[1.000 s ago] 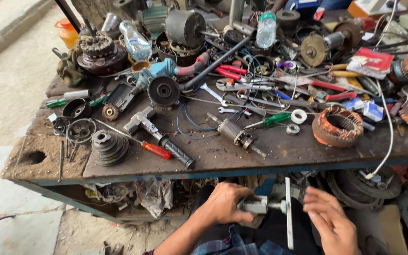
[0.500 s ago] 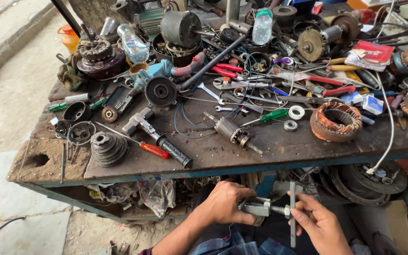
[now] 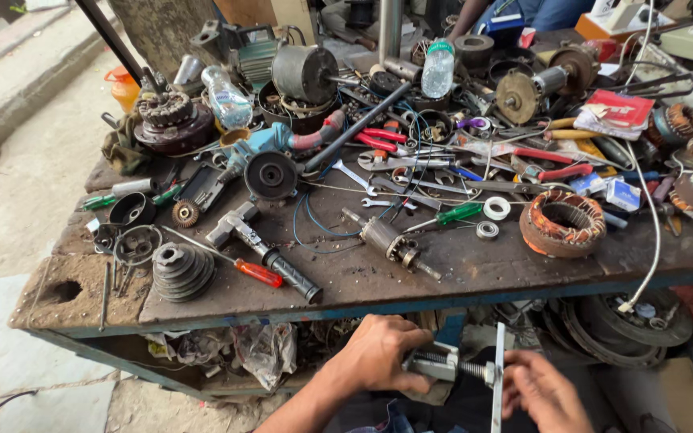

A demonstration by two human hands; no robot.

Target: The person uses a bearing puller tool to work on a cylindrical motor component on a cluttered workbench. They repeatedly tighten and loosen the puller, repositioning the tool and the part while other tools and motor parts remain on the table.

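**Hands at the vise below a crowded tabletop**

Since the earlier picture, both hands had stayed below the front edge while the view drew closer. Nearest, the left hand was clenched around the body of a small metal vise, just under the tabletop. The right hand lay half-curled beside the flat crossbar handle on the screw; whether it gripped the bar could not be told. The screw showed bare thread, so, judging by that, the turning looked only partly done. Farther off lay a red-handled screwdriver, a stepped pulley, a motor rotor and a copper-wound stator. At the back stood a clear plastic bottle.
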